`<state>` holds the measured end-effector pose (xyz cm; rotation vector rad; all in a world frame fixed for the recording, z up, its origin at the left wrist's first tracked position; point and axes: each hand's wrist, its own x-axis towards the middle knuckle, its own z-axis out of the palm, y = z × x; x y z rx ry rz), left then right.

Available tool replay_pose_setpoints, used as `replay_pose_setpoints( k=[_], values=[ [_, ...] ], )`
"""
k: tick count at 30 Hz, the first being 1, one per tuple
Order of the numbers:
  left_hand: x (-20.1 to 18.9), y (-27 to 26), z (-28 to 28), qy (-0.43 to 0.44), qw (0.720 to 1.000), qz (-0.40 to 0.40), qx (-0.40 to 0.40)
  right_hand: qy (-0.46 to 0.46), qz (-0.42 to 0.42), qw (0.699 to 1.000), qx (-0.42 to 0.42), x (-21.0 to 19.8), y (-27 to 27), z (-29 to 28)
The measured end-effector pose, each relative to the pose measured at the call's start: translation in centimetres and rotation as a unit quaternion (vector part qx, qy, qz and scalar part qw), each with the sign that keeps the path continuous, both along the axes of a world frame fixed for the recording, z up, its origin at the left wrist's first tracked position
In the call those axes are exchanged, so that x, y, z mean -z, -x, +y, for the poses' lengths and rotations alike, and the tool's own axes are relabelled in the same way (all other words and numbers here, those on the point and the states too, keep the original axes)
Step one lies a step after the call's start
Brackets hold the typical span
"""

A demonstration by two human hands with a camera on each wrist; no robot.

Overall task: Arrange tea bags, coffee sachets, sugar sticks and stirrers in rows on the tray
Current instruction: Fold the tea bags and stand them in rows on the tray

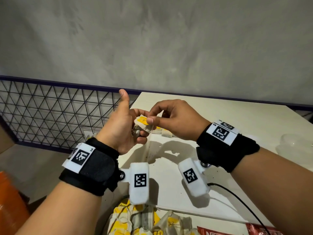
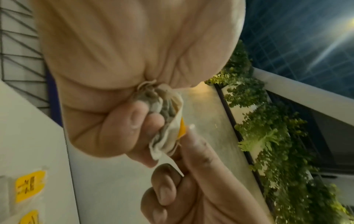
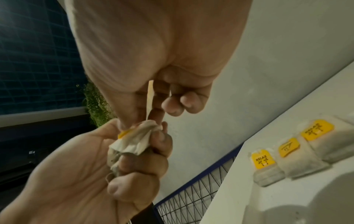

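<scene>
Head view, centre of frame: the left hand (image 1: 121, 126) and right hand (image 1: 172, 119) meet above the far part of a white table (image 1: 237, 126). The left hand's fingers are curled round a crumpled tea bag (image 1: 144, 123) with a yellow tag, its thumb pointing up. The right hand pinches the tag end of that bag between thumb and forefinger, its other fingers curled in.

Left wrist view: the bag (image 2: 168, 125) sits mid-frame, bunched in the left fingers (image 2: 134, 116), while a right fingertip (image 2: 193, 142) touches its yellow edge from below.

Right wrist view: the bag (image 3: 134, 142) lies at centre left, between the right hand (image 3: 153, 60) above and the left hand (image 3: 86, 174) below.

Three more tea bags with yellow tags (image 3: 287, 154) lie side by side, touching, in a row at the right of that frame; whether they rest on a tray cannot be told.

Head view, bottom centre: a pile of tea bags (image 1: 149, 219), with a red sachet (image 1: 220, 232) just to its right. A wire grid (image 1: 50, 112) stands at middle left and a black cable (image 1: 237, 199) runs at lower right.
</scene>
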<state>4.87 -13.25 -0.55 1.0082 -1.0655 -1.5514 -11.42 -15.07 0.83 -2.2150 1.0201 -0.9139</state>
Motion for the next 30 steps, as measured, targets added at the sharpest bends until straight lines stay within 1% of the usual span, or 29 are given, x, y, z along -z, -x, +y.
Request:
replay_pose_setpoints(
  k=[3,5,7,9,12,14,16,20,23,25,28,30],
  values=[
    [0.0,-0.1,0.0,0.003,1.000,-0.017,0.021,-0.017,0.029,0.998,-0.048,0.2,0.0,-0.2],
    [0.0,-0.3,0.0,0.003,1.000,-0.017,0.020,-0.009,0.031,0.998,-0.052,0.3,-0.1,-0.2],
    [-0.1,-0.3,0.0,0.005,1.000,-0.001,0.013,0.002,-0.003,0.999,-0.041,0.3,-0.2,0.0],
    [0.0,-0.3,0.0,0.012,1.000,0.005,0.005,-0.025,-0.063,0.997,-0.043,0.3,-0.3,0.0],
    [0.0,-0.3,0.2,0.045,0.997,-0.051,-0.019,-0.084,-0.138,0.986,-0.048,0.0,0.1,-0.1],
    [0.2,-0.4,0.4,0.093,0.991,-0.093,-0.029,-0.111,-0.167,0.979,-0.048,-0.1,0.4,-0.3],
    [0.3,-0.4,0.6,0.135,0.984,-0.113,-0.026,-0.132,-0.181,0.974,-0.044,-0.2,0.6,-0.4],
    [0.5,-0.2,0.6,0.159,0.977,-0.129,-0.056,-0.127,-0.152,0.980,-0.001,-0.1,1.0,-1.0],
    [0.7,-0.1,0.4,0.157,0.976,-0.132,-0.071,-0.127,-0.139,0.982,-0.004,-0.3,1.0,-1.0],
    [0.9,0.0,0.2,0.160,0.972,-0.151,-0.080,-0.119,-0.128,0.984,-0.009,-0.6,1.0,-0.9],
    [1.1,0.0,0.0,0.161,0.966,-0.176,-0.099,-0.127,-0.087,0.988,-0.017,-1.3,1.0,-1.2],
    [1.1,-0.2,-0.1,0.155,0.960,-0.201,-0.115,-0.141,-0.068,0.988,0.001,-1.6,1.1,-2.1]
  ],
)
